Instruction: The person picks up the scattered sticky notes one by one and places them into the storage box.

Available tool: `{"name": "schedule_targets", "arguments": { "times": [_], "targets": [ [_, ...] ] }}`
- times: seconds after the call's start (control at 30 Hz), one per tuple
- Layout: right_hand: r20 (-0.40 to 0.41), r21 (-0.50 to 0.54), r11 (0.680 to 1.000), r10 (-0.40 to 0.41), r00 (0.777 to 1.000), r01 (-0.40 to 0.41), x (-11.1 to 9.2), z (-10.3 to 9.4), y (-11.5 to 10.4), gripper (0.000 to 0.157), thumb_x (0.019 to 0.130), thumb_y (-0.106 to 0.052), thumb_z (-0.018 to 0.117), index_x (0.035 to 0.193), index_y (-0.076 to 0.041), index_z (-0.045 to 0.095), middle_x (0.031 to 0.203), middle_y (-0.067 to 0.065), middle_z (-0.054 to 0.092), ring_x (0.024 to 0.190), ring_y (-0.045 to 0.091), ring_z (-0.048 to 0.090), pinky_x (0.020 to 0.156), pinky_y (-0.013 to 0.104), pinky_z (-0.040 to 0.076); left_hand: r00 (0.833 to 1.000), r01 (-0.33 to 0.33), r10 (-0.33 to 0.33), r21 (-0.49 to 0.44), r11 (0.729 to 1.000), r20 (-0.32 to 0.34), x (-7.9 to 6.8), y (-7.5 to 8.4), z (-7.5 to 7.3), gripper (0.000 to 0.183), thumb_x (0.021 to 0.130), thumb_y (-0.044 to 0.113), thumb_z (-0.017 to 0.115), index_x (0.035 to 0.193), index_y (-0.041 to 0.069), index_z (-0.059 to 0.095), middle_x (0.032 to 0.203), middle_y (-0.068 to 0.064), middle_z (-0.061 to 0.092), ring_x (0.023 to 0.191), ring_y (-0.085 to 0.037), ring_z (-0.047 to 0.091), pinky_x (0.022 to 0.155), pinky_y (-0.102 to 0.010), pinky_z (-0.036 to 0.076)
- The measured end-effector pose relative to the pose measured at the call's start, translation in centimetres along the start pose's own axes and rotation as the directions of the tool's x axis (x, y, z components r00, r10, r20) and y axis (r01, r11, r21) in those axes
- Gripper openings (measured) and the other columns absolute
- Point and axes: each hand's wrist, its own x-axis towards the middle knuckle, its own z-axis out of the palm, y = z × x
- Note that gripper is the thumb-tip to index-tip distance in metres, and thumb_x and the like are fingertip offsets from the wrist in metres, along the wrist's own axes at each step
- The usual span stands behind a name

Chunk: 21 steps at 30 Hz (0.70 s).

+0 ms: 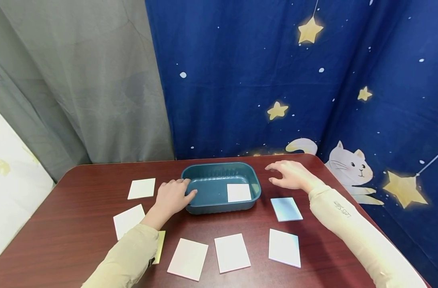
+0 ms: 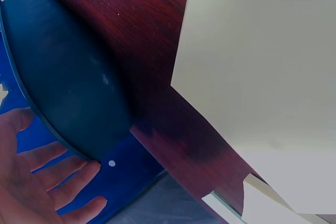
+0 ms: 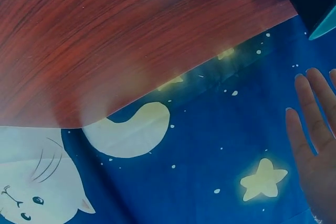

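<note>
- The left hand (image 1: 172, 196) is at the left end of the teal tub (image 1: 219, 207), its fingers loosely extended at the rim and gripping nothing.
- The right hand (image 1: 289, 175) is to the right of the tub, apart from it, over the far right part of the counter (image 1: 78, 220); its fingers are spread and hold nothing.
- Inside the tub, toward its right end, a white card (image 1: 239, 193) lies flat.
- Near the right hand, on its near side, is a blue card (image 1: 286, 209); nearer still is a white card with a bluish edge (image 1: 284, 248).
- On the near side of the tub are a pale square card (image 1: 232, 253) and, to its left, a pinkish card (image 1: 188, 259).
- A yellow card (image 1: 160, 247) is partly hidden by the left sleeve (image 1: 129, 256).
- Left of that arm lies a tilted white card (image 1: 128, 221), with a cream card (image 1: 141, 189) farther off.
- Behind the counter hang a grey curtain (image 1: 107, 80) on the left and a blue curtain (image 1: 233, 72) printed with stars and a white cat (image 1: 352, 168).
</note>
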Motion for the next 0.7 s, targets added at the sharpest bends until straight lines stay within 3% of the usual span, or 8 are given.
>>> {"name": "schedule_targets", "arguments": {
  "times": [0.2, 0.7],
  "targets": [
    [-0.021, 0.003, 1.0, 0.004, 1.0, -0.004, -0.4, 0.4, 0.3, 0.036, 0.078, -0.029, 0.061, 0.109, -0.01, 0.061, 0.104, 0.006, 0.06, 0.096, 0.024, 0.055, 0.079, 0.043, 0.042, 1.0, 0.005, -0.005, -0.003, 1.0, 0.001, 0.0, 0.0, 0.0, 0.05, 0.082, 0.043, 0.055, 0.113, 0.004, 0.057, 0.105, -0.012, 0.06, 0.088, -0.028, 0.057, 0.073, -0.045, 0.043],
    [0.038, 0.044, 0.998, 0.054, 0.998, -0.055, -1.4, 2.0, 1.2, 0.037, 0.077, -0.028, 0.062, 0.109, -0.009, 0.06, 0.098, 0.006, 0.062, 0.091, 0.021, 0.056, 0.076, 0.041, 0.043, 1.0, 0.003, -0.003, -0.009, 1.0, -0.007, 0.0, 0.0, 0.1, 0.049, 0.082, 0.042, 0.055, 0.113, 0.004, 0.058, 0.104, -0.012, 0.06, 0.087, -0.028, 0.058, 0.072, -0.045, 0.043]
  ]
}}
